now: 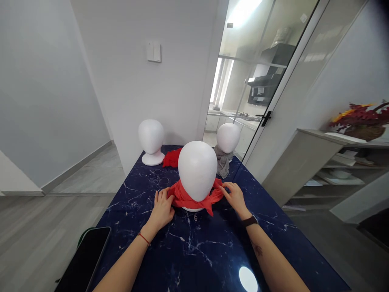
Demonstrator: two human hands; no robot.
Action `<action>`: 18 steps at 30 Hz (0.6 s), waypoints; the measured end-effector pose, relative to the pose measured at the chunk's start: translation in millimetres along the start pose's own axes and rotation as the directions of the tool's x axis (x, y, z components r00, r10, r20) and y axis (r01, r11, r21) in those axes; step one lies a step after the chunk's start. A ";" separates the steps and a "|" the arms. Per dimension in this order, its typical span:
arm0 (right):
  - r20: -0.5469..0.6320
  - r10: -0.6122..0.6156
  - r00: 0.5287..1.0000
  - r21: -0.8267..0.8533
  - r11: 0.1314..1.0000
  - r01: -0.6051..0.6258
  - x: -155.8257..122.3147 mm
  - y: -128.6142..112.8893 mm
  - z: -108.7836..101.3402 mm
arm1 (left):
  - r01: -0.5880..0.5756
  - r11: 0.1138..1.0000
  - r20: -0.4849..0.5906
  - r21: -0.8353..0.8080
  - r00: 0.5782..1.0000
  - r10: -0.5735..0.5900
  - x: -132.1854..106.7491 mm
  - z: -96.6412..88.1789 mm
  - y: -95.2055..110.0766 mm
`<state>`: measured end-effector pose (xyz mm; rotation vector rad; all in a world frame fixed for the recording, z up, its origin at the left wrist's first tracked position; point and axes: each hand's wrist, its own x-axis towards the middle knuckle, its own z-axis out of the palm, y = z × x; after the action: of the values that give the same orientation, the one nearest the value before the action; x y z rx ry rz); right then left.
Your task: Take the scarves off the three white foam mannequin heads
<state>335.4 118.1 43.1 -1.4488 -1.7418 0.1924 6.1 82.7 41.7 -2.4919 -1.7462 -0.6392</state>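
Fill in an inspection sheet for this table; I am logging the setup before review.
Surface: dark blue marbled table, glossy, a lamp reflection near the front edge.
Job's things: red scarf wrapped around the neck of the near foam mannequin head.
Clutter: bare foam head back left, loose red cloth beside it, third foam head wearing a grey scarf, black phone at the left edge.
Grippers: left hand and right hand each pinch the scarf.
Cables: nothing seen.
Surroundings: white wall with light switch, glass sliding door, shelf unit at the right.
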 end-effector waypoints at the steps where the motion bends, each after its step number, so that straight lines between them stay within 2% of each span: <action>1: 0.085 -0.018 0.996 0.034 0.999 0.016 -0.7 -8.9 -3.2 | -0.029 1.000 -0.011 -0.001 1.000 0.029 -0.8 0.1 1.3; 3: 0.308 -0.028 0.951 0.127 0.992 -0.012 -3.6 -23.4 -7.4 | -0.057 0.998 -0.026 -0.013 0.998 0.057 -0.9 -1.1 3.1; 5: 0.494 -0.045 0.868 0.176 0.983 -0.050 -7.7 -30.7 -7.1 | -0.091 0.994 -0.004 -0.058 0.996 0.091 0.6 -3.2 3.6; 8: 0.613 -0.053 0.788 0.149 0.988 -0.049 -12.5 -28.9 -1.0 | -0.182 0.973 0.070 -0.143 0.979 0.193 3.9 -5.6 2.8; 11: 0.652 -0.045 0.757 0.109 0.993 -0.035 -12.6 -17.3 1.9 | -0.204 0.968 0.119 -0.146 0.968 0.222 5.8 -7.0 0.8; 13: 0.618 -0.016 0.786 0.083 0.995 -0.045 -9.4 -5.4 -1.7 | -0.176 0.978 0.138 -0.114 0.972 0.191 6.4 -8.6 -1.9; 15: 0.488 0.023 0.872 0.089 0.993 -0.076 -4.5 9.7 -8.4 | -0.128 0.989 0.137 -0.075 0.981 0.138 7.2 -11.0 -5.8; 17: 0.249 0.112 0.962 0.126 0.981 -0.147 0.6 26.9 -15.2 | -0.055 0.997 0.121 -0.049 0.991 0.061 8.6 -13.2 -10.3; 18: 0.106 0.180 0.978 0.156 0.968 -0.195 2.6 35.6 -17.6 | -0.010 0.999 0.107 -0.044 0.994 0.015 9.3 -13.7 -12.4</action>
<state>373.5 125.1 34.5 -1.5009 -1.6176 0.4996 -6.8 92.1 54.9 -2.6106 -1.7687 -0.5577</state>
